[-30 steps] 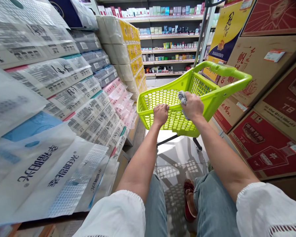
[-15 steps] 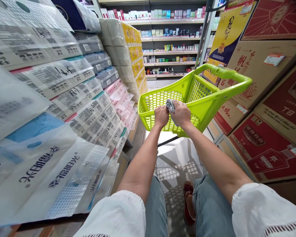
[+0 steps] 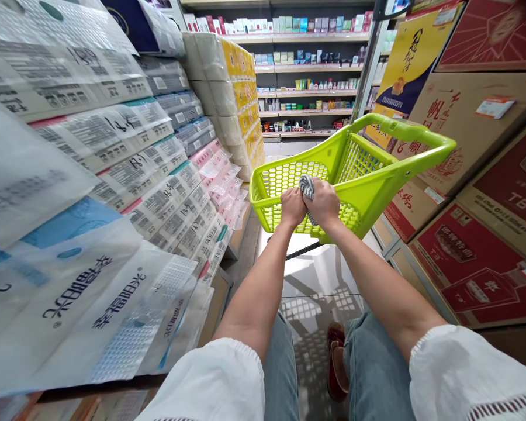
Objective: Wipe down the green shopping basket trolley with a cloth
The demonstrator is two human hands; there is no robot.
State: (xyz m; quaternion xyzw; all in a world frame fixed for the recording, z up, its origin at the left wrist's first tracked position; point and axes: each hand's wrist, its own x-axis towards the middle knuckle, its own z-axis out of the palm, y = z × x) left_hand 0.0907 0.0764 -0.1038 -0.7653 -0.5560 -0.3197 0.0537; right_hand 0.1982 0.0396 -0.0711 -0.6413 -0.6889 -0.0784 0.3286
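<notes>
Both hands are together in front of the side of a lime-green shopping cart (image 3: 379,175), near the middle of the view. A grey and white striped cloth (image 3: 307,186) is bunched between them. My right hand (image 3: 323,202) is closed around the cloth, part of which sticks out above the fingers and part below. My left hand (image 3: 293,206) is closed against the cloth from the left, its fingers pressed to it. The cart stands sideways, its handle toward the upper right, and its basket shows nothing inside.
Stacked tissue packs (image 3: 158,199) slope along the left side. Yellow and white paper bundles (image 3: 228,88) stand behind them. Cartons (image 3: 477,263) are piled on the right. Shelves with small boxes (image 3: 307,38) line the back. Tiled floor (image 3: 315,275) shows below the cart.
The cart and both hands sit slightly further right in the view, as do the shelves and stacks. The grip on the cloth looks much the same.
</notes>
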